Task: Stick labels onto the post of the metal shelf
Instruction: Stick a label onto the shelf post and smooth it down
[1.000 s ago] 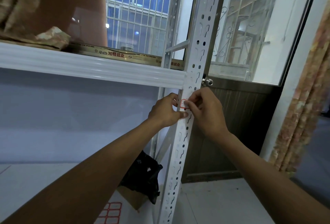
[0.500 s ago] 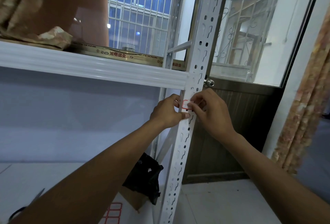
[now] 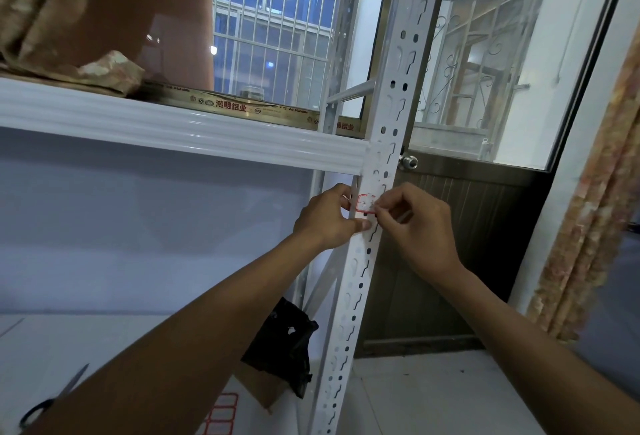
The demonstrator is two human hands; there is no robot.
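A white perforated metal post [image 3: 394,95] runs from top centre down to the lower middle, joined to a white shelf beam [image 3: 173,129]. A small white label with a red border [image 3: 364,204] lies on the post just below the beam. My left hand [image 3: 325,220] curls around the post's left edge, thumb lying across the post under the label. My right hand [image 3: 415,226] pinches the label's right end with thumb and forefinger, covering that end.
A sheet of red-bordered labels [image 3: 221,414] and black-handled scissors [image 3: 48,403] lie on the lower shelf. A black bag [image 3: 287,341] sits on a cardboard piece behind the post. Behind are a door with a knob [image 3: 408,161], a barred window and a curtain [image 3: 588,192] on the right.
More of the label shows flat on the post now. My right fingers have shifted slightly to the right along it. My left hand keeps its hold on the post.
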